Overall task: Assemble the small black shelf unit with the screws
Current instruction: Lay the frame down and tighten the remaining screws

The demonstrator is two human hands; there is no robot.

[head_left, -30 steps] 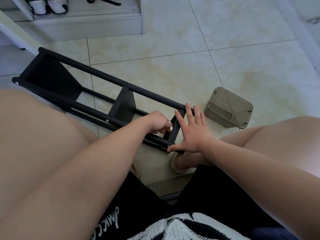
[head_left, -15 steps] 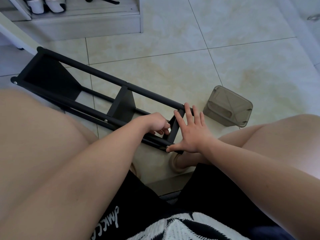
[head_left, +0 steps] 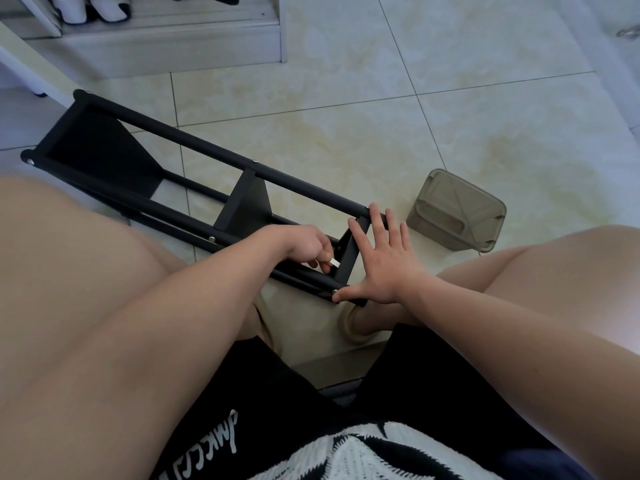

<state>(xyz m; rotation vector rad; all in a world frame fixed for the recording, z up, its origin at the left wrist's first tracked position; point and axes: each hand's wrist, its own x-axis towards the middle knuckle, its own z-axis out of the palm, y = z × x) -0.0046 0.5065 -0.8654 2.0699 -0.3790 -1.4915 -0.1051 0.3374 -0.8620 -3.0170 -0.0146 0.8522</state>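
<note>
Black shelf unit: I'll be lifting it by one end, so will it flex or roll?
Probably stiff: the black shelf unit has panels screwed between its tubes. Likely light: thin tubes, open gaps. Unlikely to roll: it lies boxy on the floor, right hand pressing its end.

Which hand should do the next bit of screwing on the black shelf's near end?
Left. The left hand pinches a small silvery piece at the end panel; the right hand lies flat, bracing it.

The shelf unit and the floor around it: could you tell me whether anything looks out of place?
Only the grey plastic container beside the shelf unit seems tipped over on the tiled floor; nothing looks spilled. The unit lies on its side, as assembly would need.
</note>
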